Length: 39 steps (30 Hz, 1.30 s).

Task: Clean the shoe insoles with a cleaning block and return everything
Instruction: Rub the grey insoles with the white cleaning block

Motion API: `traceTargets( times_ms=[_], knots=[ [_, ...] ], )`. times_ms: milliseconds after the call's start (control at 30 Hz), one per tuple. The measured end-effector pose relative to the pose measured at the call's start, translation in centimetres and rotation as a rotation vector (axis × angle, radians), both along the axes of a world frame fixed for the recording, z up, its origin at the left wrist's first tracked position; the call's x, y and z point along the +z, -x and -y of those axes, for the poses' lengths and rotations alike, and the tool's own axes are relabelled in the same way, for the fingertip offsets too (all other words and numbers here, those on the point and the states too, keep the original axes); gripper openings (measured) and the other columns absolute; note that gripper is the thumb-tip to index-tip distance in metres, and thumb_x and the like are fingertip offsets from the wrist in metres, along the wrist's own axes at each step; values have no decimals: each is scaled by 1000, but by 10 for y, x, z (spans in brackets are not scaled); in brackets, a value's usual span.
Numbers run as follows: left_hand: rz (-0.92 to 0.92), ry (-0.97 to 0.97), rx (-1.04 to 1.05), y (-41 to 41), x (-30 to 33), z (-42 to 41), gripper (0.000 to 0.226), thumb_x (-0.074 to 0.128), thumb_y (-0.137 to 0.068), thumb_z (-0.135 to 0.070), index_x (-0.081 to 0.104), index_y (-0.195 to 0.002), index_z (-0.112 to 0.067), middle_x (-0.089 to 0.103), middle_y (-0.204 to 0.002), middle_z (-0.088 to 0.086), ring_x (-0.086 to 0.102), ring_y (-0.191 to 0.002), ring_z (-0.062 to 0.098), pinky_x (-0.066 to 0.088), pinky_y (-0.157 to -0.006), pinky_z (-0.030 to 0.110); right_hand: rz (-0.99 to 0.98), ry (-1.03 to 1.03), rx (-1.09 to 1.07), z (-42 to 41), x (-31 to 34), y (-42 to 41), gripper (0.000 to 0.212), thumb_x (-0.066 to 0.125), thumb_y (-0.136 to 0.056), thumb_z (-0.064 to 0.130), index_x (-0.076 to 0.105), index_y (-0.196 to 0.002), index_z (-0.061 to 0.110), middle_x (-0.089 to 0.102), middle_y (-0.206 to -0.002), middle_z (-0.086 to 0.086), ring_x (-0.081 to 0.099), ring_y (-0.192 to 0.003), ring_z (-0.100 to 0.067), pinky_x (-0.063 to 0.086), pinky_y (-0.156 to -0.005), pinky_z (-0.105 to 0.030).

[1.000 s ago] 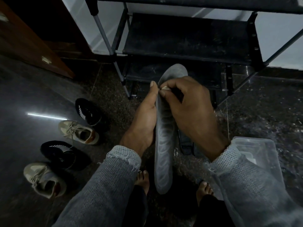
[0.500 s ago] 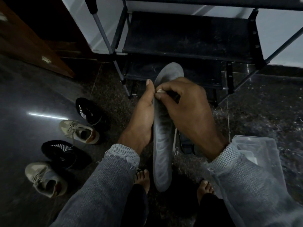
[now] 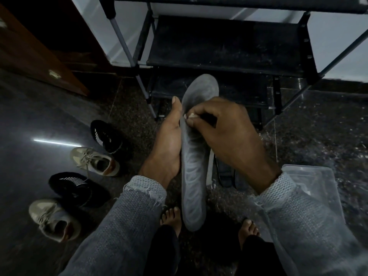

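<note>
Scrubbing the grey insole (image 3: pixel 194 166), held up over the floor (image 3: pixel 39 116).

Your left hand (image 3: pixel 168 144) backs the insole with straight fingers; your right hand (image 3: pixel 225 132) pinches the small pale cleaning block (image 3: pixel 191 116) against its upper part. The grip there is only fingertips, so a hard stroke could flick the block loose, or fold the unsupported insole.

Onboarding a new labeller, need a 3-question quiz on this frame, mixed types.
1. True or false: the right hand pinches a small pale block against the insole.
2. How many shoes stand on the floor at left? A) two B) four C) six
3. Fill in: the left hand supports the insole from its ___ side.

Key: 1 true; 2 B; 3 left.
</note>
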State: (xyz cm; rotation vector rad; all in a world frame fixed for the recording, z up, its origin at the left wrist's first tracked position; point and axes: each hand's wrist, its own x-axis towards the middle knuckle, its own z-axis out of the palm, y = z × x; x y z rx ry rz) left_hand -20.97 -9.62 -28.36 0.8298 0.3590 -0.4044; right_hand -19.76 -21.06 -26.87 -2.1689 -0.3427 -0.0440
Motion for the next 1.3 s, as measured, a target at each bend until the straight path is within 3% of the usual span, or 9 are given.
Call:
traceTargets(
  times_ms=[200,433,533,667,867,1067,1300],
  knots=[
    [4,-34,-19,0,-3,4,60,27,-100,-53,69,-103,-10,73,-90,9,70,-83,18,57,-79,29,72,62,-215,13,-9,-9,9,65,-91,14,73,-90,10,65,-92,-2,62,-83,-11,54,-76,-30],
    [-16,62,21,-2,-3,-3,63,26,-100,-55,63,-114,-6,73,-101,13,71,-94,21,58,-79,30,54,50,14,-4,-6,4,7,68,-87,14,74,-91,12,67,-92,0,62,-84,-10,52,-78,-28],
    [-17,30,5,-2,-4,0,61,27,-100,-54,65,-108,-7,73,-91,10,70,-85,18,59,-78,29,76,84,-91,5,-9,-5,7,66,-89,15,72,-89,12,66,-92,1,61,-84,-9,53,-77,-29],
    [-3,-61,8,-1,-4,2,59,30,-100,-53,67,-109,-8,71,-103,10,67,-95,21,53,-91,33,96,83,-255,21,-14,-14,10,64,-92,15,72,-92,12,64,-94,0,62,-81,-11,55,-77,-31],
    [-4,5,13,-2,-4,-1,58,26,-101,-51,63,-111,-7,73,-92,10,71,-85,18,58,-77,28,100,91,-59,6,-10,-5,7,68,-88,14,74,-92,12,66,-92,1,61,-84,-7,51,-76,-22],
    [-1,4,-35,-1,-6,6,59,27,-101,-53,63,-118,-9,70,-104,9,65,-97,21,54,-87,32,134,44,-275,20,-10,-15,10,64,-91,16,72,-95,12,65,-95,0,62,-85,-10,54,-78,-28],
    [5,64,-23,-2,-7,0,61,31,-98,-54,61,-120,-6,70,-108,14,67,-103,23,51,-95,35,184,104,-38,-6,-8,0,11,62,-90,12,72,-94,10,67,-92,-6,62,-84,-17,53,-77,-34]
  ],
)
